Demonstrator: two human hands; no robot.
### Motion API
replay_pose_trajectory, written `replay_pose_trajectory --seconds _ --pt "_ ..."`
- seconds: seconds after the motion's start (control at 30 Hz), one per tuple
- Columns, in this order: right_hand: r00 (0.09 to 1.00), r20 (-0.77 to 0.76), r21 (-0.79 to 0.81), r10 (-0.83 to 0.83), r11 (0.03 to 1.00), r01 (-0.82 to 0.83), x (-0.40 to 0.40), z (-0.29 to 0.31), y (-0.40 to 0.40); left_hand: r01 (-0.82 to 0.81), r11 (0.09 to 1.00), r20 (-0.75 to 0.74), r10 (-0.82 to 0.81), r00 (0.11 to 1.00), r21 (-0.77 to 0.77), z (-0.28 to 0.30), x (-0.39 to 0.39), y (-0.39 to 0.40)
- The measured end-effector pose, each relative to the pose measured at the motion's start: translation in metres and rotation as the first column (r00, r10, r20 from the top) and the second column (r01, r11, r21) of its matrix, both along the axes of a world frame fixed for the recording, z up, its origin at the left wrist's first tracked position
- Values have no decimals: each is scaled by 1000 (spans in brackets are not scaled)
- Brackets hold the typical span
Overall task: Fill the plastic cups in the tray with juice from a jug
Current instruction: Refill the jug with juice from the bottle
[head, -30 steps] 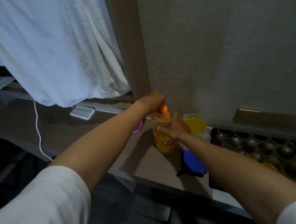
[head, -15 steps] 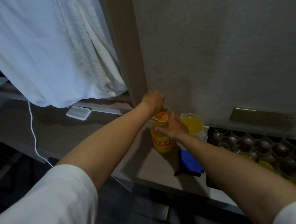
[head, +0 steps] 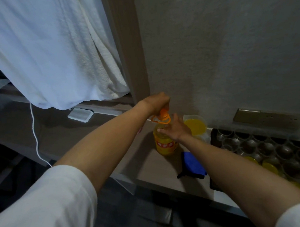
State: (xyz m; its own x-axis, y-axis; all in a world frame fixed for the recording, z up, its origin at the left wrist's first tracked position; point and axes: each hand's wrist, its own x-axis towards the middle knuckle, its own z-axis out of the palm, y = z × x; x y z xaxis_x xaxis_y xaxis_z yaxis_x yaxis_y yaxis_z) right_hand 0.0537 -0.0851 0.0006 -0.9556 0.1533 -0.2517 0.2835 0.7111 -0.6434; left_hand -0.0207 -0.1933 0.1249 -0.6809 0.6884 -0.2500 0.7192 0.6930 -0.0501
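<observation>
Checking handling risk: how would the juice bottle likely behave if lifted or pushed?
The bottle looks mostly full, so probably heavy. It is tall and narrow-based, so a high push might tip it. The right hand steadies its shoulder while the left hand grips the cap.

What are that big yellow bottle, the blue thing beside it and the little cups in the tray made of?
The bottle looks like clear, glossy plastic: yellow liquid shows through, under an orange plastic cap. The blue thing seems a soft, matte cloth, folded and limp. The cups look like thin transparent plastic, catching glints; their tray appears dark, probably plastic.
</observation>
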Motion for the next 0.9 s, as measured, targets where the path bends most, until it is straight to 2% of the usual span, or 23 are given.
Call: replay_pose_trajectory --seconds 0.17,0.33,0.47,0.6,0.8,0.9 --pt "999 -20 4 50 999 -50 1 1 1 33 999 -14 -33 999 -3 -2 1 -4" --pt "993 -18 -45 118 992 -119 6 8 8 -1 999 6 1 1000 -34 -11 2 -4" --pt "999 -14 -65 35 997 -36 12 5 23 -84 996 12 84 996 -4 -20 6 -2" --pt "996 -92 39 -11 999 15 19 3 43 -97 992 25 95 995 85 -24 13 15" --pt "976 -137 25 -168 985 173 31 -2 80 -135 954 141 100 985 268 -41 30 52" --pt "965 -77 7 -251 968 252 37 -11 96 -193 941 228 130 965 280 -56 40 65"
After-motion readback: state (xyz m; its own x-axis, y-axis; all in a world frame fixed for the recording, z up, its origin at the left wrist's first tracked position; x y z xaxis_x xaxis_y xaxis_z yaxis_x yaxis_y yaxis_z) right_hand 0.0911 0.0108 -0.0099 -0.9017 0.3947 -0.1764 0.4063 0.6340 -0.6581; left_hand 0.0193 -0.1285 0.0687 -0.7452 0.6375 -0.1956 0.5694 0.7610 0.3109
